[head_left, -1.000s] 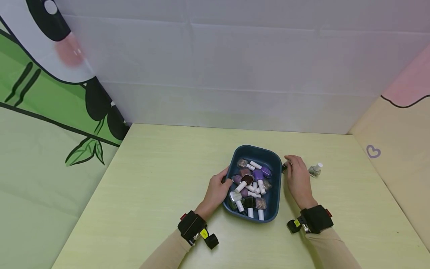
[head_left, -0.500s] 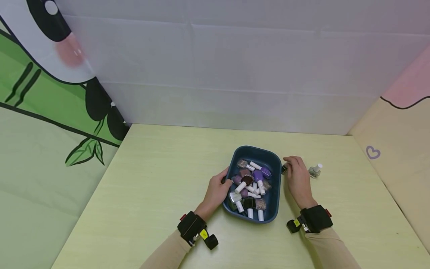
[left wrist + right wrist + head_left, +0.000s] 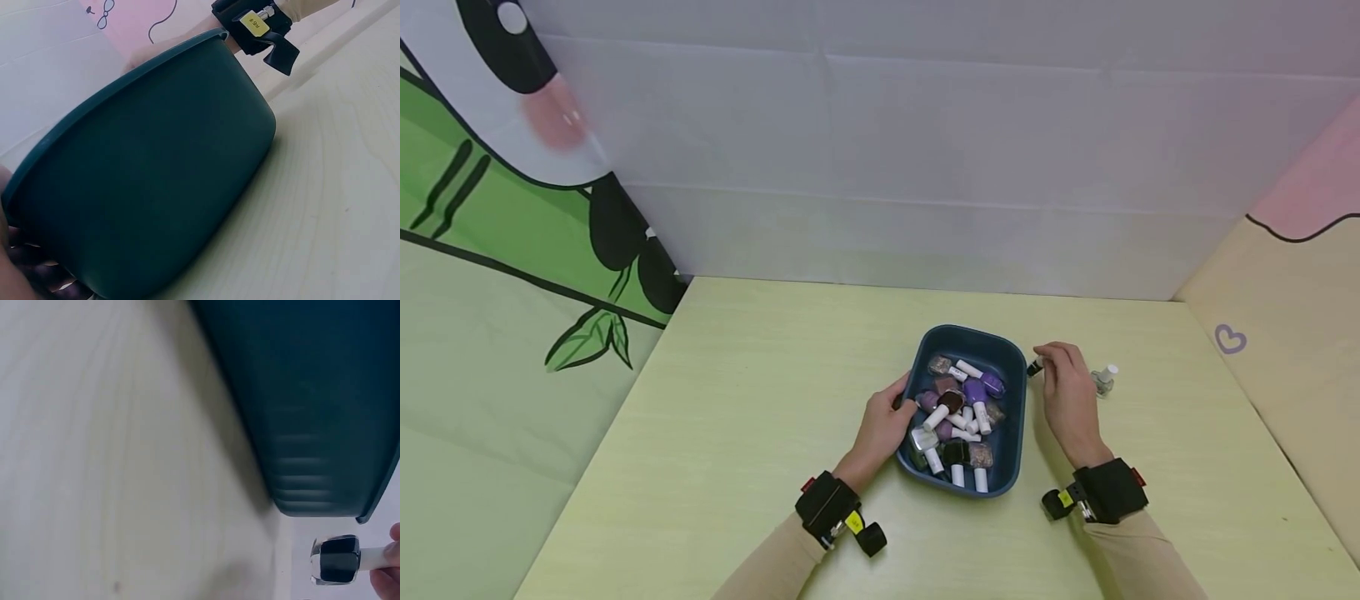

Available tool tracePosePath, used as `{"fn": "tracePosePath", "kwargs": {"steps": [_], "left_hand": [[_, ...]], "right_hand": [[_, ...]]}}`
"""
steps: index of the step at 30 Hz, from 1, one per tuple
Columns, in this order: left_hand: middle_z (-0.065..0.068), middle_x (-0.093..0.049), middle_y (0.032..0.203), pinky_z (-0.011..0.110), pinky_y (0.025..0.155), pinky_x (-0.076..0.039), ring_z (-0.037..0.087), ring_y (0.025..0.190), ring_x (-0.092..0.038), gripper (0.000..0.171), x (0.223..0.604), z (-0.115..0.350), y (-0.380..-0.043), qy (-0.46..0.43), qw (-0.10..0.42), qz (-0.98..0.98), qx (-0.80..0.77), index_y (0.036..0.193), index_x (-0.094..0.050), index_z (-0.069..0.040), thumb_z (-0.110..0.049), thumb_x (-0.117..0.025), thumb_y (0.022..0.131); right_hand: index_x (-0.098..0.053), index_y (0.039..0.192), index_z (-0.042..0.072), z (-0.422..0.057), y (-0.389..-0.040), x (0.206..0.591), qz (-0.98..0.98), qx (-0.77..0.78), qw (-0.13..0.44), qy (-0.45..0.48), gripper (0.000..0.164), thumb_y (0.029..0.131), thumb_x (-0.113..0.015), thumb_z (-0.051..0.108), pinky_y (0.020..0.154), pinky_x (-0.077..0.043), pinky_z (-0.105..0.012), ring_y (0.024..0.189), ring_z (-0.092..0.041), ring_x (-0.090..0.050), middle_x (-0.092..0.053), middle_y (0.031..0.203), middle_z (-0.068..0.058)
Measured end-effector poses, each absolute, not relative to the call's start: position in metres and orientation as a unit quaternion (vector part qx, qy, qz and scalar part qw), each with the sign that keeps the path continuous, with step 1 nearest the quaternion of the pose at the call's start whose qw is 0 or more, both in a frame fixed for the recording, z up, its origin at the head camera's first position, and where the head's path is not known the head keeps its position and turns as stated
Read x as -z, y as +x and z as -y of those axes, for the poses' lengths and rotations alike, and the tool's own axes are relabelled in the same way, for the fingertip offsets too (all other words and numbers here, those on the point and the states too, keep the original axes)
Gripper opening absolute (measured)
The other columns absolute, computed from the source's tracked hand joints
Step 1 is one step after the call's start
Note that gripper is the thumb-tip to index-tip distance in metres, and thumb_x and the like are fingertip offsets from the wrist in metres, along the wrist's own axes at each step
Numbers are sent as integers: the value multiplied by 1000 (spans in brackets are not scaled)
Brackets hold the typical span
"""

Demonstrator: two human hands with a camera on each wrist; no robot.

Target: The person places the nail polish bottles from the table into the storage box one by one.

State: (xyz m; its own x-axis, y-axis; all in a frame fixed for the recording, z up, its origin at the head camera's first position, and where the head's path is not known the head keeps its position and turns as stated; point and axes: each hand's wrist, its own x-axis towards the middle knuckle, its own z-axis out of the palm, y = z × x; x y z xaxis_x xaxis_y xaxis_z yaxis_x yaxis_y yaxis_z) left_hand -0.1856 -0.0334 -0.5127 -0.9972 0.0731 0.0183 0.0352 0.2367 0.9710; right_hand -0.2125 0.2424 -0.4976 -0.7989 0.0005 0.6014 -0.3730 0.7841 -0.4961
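Observation:
My left hand (image 3: 883, 423) grips the left rim of a dark blue plastic bin (image 3: 961, 340), thumb over the edge. Several small nail polish bottles lie jumbled inside, among them a purple bottle (image 3: 975, 391) and a black bottle (image 3: 956, 452), mostly with white caps. Just off the bin's right side, my right hand (image 3: 1071, 408) pinches a dark nail polish bottle (image 3: 338, 560) by its white cap. Beside that hand, a clear-looking bottle (image 3: 1104, 382) with a white cap stands on the table. The left wrist view shows mostly the bin's outer wall (image 3: 150, 156).
The pale wood-grain table (image 3: 760, 400) extends around the bin. A white backdrop (image 3: 887, 167) closes off the far side, with a printed green panel (image 3: 520, 225) at left and a cream panel (image 3: 1300, 358) at right.
My right hand has risen slightly, and the dark bottle in its fingers has tilted and shows more beside the bin. My left hand stays on the rim.

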Motion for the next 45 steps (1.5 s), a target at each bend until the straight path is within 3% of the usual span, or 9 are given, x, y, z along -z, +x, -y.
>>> {"fn": "tracePosePath", "kwargs": {"steps": [10, 13, 15, 18, 31, 35, 38, 45], "left_hand": [[17, -58, 146, 51, 113, -43, 31, 135, -55, 50, 514, 33, -185, 35, 16, -786, -617, 148, -53, -1, -4, -53, 99], [18, -58, 146, 50, 113, -42, 31, 136, -54, 50, 513, 33, -186, 35, 17, -785, -619, 148, -53, 0, -4, -52, 99], [18, -58, 146, 50, 114, -42, 31, 137, -53, 50, 512, 33, -186, 35, 19, -784, -619, 149, -53, 0, -4, -52, 99], [18, -57, 147, 50, 113, -42, 31, 137, -54, 50, 512, 33, -185, 34, 20, -783, -621, 149, -53, 0, -3, -52, 99], [19, -58, 145, 50, 114, -42, 31, 137, -54, 50, 513, 33, -186, 42, 13, -782, -621, 148, -53, 0, -2, -52, 98], [19, -60, 143, 49, 112, -44, 30, 134, -56, 51, 514, 34, -186, 49, 6, -780, -624, 147, -54, 0, -1, -53, 96], [19, -62, 141, 49, 111, -45, 29, 133, -57, 52, 514, 34, -186, 56, 1, -779, -625, 146, -55, 0, 0, -53, 95], [19, -62, 140, 49, 111, -45, 29, 133, -57, 52, 515, 34, -187, 57, -2, -780, -623, 146, -56, 0, 0, -53, 94]], "right_hand": [[-68, 114, -10, -236, -208, 484, 884, -317, 329, 100, 18, 99, -58, -11, 93, -52, -45, 108, -40, -62, -60, 119, -26], [-68, 113, -10, -234, -207, 480, 877, -318, 346, 99, 18, 98, -58, -12, 100, -49, -24, 109, -40, -62, -60, 119, -26], [-68, 113, -10, -232, -206, 479, 872, -323, 355, 99, 18, 98, -58, -12, 102, -40, -8, 109, -40, -61, -60, 120, -27], [-68, 111, -11, -229, -205, 477, 866, -328, 365, 103, 17, 97, -60, -13, 100, -29, 2, 107, -41, -62, -61, 119, -27], [-71, 106, -5, -218, -199, 484, 862, -309, 360, 178, 19, 90, -67, -16, 102, -31, 0, 105, -37, -65, -65, 117, -22], [-71, 106, -4, -218, -199, 491, 869, -297, 343, 198, 20, 90, -68, -15, 98, -48, -17, 106, -34, -66, -65, 118, -20], [-71, 106, -4, -218, -199, 495, 870, -290, 335, 215, 21, 89, -68, -16, 90, -53, -34, 106, -34, -67, -65, 118, -20], [-73, 103, 1, -217, -199, 498, 877, -284, 305, 237, 21, 88, -71, -14, 90, -55, -41, 104, -32, -66, -66, 113, -17]]}}
